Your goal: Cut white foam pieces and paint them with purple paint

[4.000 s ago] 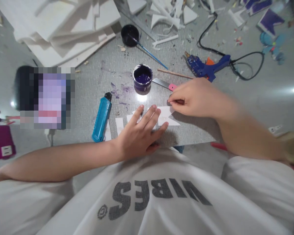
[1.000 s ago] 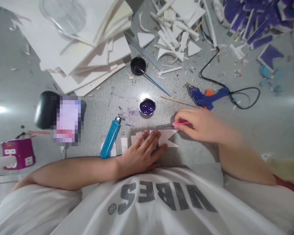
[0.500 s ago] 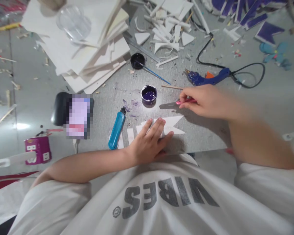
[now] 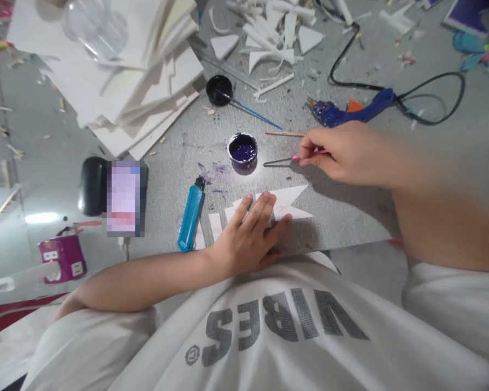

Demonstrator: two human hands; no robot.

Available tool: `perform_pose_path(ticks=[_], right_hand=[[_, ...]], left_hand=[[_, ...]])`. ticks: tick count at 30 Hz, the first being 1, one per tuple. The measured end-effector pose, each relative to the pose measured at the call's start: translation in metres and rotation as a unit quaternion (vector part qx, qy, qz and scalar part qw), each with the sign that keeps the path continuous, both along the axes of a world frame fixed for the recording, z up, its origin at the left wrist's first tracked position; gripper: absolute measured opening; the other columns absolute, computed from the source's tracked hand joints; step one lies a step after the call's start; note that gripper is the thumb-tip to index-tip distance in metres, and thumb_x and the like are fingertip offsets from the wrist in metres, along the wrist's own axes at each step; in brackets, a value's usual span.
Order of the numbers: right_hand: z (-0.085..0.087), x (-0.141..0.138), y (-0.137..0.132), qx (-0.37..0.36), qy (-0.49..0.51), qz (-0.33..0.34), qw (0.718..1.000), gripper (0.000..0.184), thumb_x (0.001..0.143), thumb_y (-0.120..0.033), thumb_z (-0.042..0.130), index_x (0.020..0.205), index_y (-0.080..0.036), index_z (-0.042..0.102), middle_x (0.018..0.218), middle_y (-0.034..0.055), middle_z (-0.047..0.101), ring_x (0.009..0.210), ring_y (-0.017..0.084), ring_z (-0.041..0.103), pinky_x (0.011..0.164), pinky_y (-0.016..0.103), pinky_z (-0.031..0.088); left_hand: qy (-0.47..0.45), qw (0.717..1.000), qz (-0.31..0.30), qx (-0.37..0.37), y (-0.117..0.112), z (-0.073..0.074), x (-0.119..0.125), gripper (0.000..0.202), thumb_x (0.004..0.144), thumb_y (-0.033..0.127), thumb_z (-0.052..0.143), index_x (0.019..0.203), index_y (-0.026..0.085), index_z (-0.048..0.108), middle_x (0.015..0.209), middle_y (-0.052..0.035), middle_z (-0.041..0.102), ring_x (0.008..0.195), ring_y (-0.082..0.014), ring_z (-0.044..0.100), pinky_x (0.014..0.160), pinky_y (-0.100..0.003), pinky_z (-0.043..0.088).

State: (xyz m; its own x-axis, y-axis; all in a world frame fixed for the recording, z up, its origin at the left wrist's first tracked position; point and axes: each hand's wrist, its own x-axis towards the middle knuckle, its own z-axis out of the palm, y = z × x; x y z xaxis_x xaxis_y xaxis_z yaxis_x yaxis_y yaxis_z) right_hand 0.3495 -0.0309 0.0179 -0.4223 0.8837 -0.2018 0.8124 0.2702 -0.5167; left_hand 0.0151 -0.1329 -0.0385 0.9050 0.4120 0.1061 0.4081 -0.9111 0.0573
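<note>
My left hand (image 4: 250, 231) lies flat with fingers spread, pressing on white cut pieces at the table's front edge. One piece with a notched, swallowtail end (image 4: 293, 202) sticks out to the right of its fingers. My right hand (image 4: 330, 155) is closed around a thin pink-handled tool (image 4: 279, 161) with a slim grey pointed end; its exact kind is unclear. The tip hovers or rests just right of a small cup of dark purple paint (image 4: 243, 151); I cannot tell if it touches the table. A blue utility knife (image 4: 191, 217) lies left of my left hand.
A black lid (image 4: 219, 90) holds a blue brush (image 4: 252, 113). A wooden stick (image 4: 283, 133) and a blue hot glue gun (image 4: 350, 111) with its cord lie beyond my right hand. Stacked white sheets (image 4: 118, 103), white scraps (image 4: 273, 32), a phone (image 4: 124, 198) and a purple power adapter (image 4: 63, 259) surround these.
The view has shifted slightly, so the table things sit a little higher or further left. The pink-handled tool has turned a little in my right hand. My left hand stays on the white pieces.
</note>
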Motion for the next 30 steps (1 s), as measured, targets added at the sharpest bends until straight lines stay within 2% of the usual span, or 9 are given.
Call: perform_pose_path(ticks=[6,12,17,22,30], right_hand=[[0.004,-0.001,-0.002,0.001,0.007,-0.014,1.0,0.02,0.114,-0.024,0.066,0.121,-0.033,0.081,0.119,0.0048,0.096,0.116,0.037,0.091,0.095,0.05,0.065],[0.007,-0.008,-0.001,-0.013,0.01,-0.023,1.0,0.024,0.115,-0.021,0.064,0.126,-0.031,0.083,0.124,0.0061,0.096,0.118,0.036,0.091,0.103,0.052,0.066],[0.008,-0.01,-0.002,-0.007,0.007,-0.032,0.999,0.026,0.116,-0.023,0.065,0.129,-0.031,0.086,0.124,0.0068,0.096,0.122,0.037,0.09,0.109,0.052,0.065],[0.012,-0.012,-0.002,-0.002,-0.013,-0.03,0.999,0.029,0.118,-0.029,0.065,0.134,-0.03,0.089,0.118,0.0067,0.095,0.123,0.038,0.089,0.109,0.052,0.062],[0.018,-0.018,-0.004,-0.01,-0.018,-0.047,0.999,0.028,0.117,-0.026,0.063,0.13,-0.031,0.088,0.12,0.0071,0.096,0.121,0.036,0.089,0.108,0.049,0.062]], left_hand=[[-0.006,1.0,-0.004,-0.003,0.002,0.001,-0.001,0.103,0.115,0.079,0.081,0.192,0.02,0.047,0.19,-0.0302,0.064,0.183,-0.0469,0.058,0.151,-0.067,0.044],[0.001,1.0,0.0,-0.017,0.002,-0.002,-0.001,0.105,0.111,0.078,0.087,0.194,0.028,0.045,0.191,-0.027,0.063,0.185,-0.047,0.055,0.152,-0.069,0.043],[-0.018,1.0,-0.006,0.003,0.003,-0.003,-0.001,0.106,0.112,0.08,0.085,0.193,0.024,0.045,0.189,-0.0303,0.064,0.182,-0.0469,0.059,0.151,-0.066,0.044],[-0.005,1.0,-0.004,-0.006,0.003,0.002,-0.002,0.103,0.113,0.076,0.086,0.194,0.025,0.046,0.19,-0.0282,0.065,0.184,-0.0462,0.057,0.151,-0.067,0.043],[-0.009,1.0,0.005,0.016,0.001,0.007,0.001,0.102,0.112,0.081,0.085,0.19,0.023,0.053,0.187,-0.0288,0.068,0.179,-0.0447,0.062,0.147,-0.064,0.048]])
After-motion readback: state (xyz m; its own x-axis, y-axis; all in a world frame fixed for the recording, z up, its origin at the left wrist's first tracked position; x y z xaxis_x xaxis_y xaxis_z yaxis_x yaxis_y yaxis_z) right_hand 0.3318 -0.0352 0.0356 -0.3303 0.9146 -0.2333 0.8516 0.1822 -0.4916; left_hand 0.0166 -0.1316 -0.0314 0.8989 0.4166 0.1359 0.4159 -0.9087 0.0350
